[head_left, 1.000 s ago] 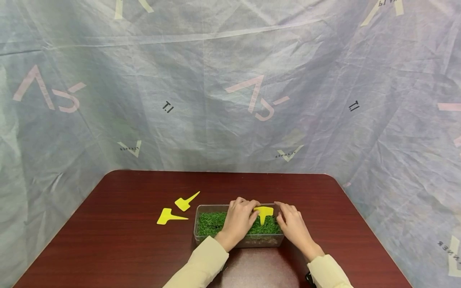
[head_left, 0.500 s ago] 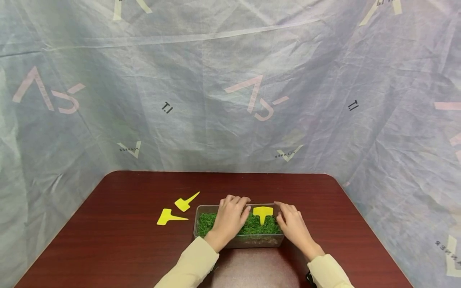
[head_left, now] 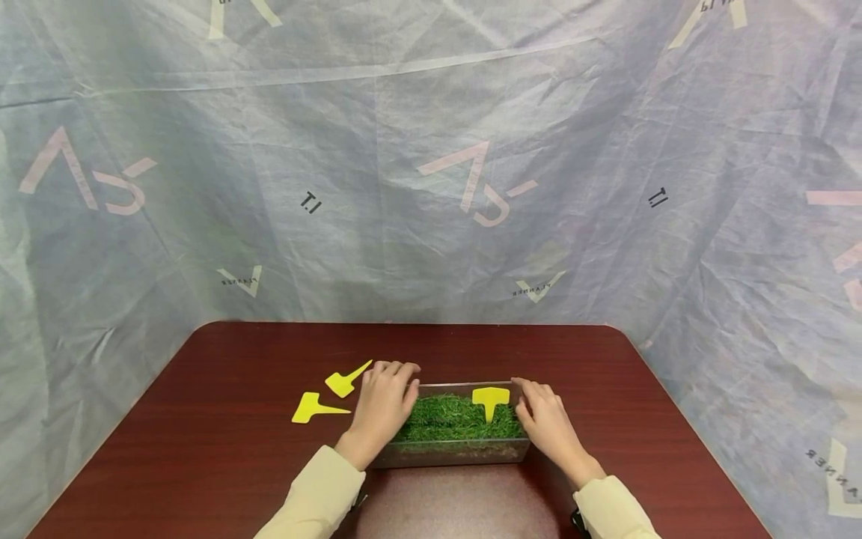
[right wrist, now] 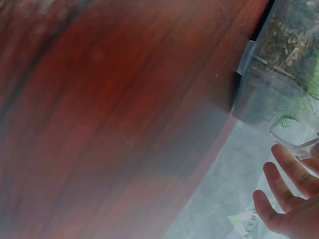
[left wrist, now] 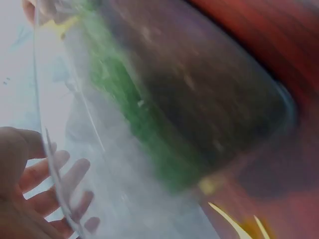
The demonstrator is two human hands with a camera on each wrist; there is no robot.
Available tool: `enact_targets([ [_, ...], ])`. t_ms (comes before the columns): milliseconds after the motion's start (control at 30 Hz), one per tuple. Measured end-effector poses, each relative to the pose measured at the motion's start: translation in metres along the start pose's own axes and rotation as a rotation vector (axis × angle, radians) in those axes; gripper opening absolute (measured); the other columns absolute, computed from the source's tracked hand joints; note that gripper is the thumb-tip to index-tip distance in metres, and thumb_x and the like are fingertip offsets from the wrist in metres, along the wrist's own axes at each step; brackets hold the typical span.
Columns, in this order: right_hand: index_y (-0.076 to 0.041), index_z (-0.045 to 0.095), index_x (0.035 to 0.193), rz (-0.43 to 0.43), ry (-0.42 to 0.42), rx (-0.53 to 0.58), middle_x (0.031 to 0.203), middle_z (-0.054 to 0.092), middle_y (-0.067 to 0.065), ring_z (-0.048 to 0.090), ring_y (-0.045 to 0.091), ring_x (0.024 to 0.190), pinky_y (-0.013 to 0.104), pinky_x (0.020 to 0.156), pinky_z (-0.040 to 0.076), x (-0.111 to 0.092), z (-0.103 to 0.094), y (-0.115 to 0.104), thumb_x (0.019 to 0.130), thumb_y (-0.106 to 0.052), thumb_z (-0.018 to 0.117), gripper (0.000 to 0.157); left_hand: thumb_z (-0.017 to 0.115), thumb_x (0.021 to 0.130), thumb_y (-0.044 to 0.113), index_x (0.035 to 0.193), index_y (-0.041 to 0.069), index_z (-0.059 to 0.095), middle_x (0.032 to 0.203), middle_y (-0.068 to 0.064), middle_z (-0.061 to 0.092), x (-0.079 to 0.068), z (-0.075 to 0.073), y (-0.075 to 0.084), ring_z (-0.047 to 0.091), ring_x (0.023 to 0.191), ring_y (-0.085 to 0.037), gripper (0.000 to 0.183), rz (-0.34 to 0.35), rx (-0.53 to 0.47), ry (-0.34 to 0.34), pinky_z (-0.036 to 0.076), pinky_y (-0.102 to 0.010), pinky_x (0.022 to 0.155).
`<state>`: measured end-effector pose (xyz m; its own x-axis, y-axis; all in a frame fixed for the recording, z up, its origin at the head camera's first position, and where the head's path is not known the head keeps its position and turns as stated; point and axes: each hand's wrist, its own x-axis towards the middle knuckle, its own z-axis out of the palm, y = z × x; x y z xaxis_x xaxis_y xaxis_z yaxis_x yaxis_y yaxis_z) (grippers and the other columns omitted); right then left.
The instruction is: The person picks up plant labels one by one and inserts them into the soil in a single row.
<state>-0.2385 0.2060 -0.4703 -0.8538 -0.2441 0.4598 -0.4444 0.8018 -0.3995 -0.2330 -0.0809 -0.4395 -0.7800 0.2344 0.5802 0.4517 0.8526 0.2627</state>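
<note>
A clear rectangular planter box [head_left: 465,452] with green grass over brown soil sits near the table's middle. One yellow T-shaped plant label [head_left: 491,398] stands upright in the grass toward the right end. Two more plant labels lie flat on the table, a lower one [head_left: 311,408] and an upper one [head_left: 342,382]. My left hand [head_left: 380,404] is over the planter's left end, holding nothing; its fingers look relaxed and spread in the left wrist view. My right hand [head_left: 550,423] touches the rim at the right end, fingers extended; its thumb's contact is unclear.
The dark red wooden table [head_left: 222,449] has rounded far corners. A grey printed cloth [head_left: 377,172] hangs behind it and along both sides. The left wrist view is blurred.
My left hand has moved left, away from the standing plant label, to the planter's left end. The right hand stays at the right end. The flat labels have not moved.
</note>
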Motion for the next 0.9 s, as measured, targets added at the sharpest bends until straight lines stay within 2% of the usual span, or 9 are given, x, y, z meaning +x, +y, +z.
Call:
enact_targets([
  [200, 0.001, 0.060, 0.126, 0.000, 0.002, 0.004, 0.078, 0.050, -0.006, 0.051, 0.023, 0.085, 0.043, 0.074, 0.036, 0.000, -0.001, -0.001, 0.090, 0.002, 0.059, 0.036, 0.066, 0.093, 0.015, 0.107, 0.009, 0.069, 0.100, -0.009, 0.068, -0.009, -0.008, -0.028, 0.056, 0.094, -0.034, 0.015, -0.048, 0.018, 0.029, 0.045, -0.051, 0.080],
  [400, 0.000, 0.060, 0.127, 0.005, 0.000, 0.008, 0.087, 0.059, 0.000, 0.054, 0.026, 0.090, 0.043, 0.074, 0.036, -0.001, 0.001, -0.001, 0.091, 0.002, 0.058, 0.036, 0.068, 0.091, 0.011, 0.105, 0.007, 0.069, 0.095, -0.010, 0.067, -0.023, -0.017, -0.056, 0.056, 0.092, -0.036, 0.015, -0.096, 0.043, 0.032, 0.044, -0.051, 0.075],
  [533, 0.000, 0.060, 0.126, 0.008, 0.001, 0.008, 0.083, 0.056, -0.002, 0.053, 0.026, 0.089, 0.041, 0.072, 0.035, -0.002, 0.001, -0.001, 0.091, 0.002, 0.058, 0.036, 0.070, 0.087, 0.007, 0.104, 0.005, 0.069, 0.092, -0.011, 0.067, -0.033, -0.023, -0.073, 0.056, 0.090, -0.038, 0.016, -0.133, 0.072, 0.036, 0.043, -0.051, 0.072],
  [900, 0.000, 0.060, 0.126, 0.005, 0.002, -0.001, 0.084, 0.056, -0.003, 0.054, 0.025, 0.090, 0.042, 0.074, 0.036, -0.002, 0.000, 0.000, 0.091, 0.002, 0.058, 0.035, 0.072, 0.084, 0.003, 0.104, 0.001, 0.068, 0.091, -0.015, 0.067, -0.054, -0.032, -0.107, 0.055, 0.092, -0.042, 0.021, -0.214, 0.102, -0.004, 0.043, -0.054, 0.071],
])
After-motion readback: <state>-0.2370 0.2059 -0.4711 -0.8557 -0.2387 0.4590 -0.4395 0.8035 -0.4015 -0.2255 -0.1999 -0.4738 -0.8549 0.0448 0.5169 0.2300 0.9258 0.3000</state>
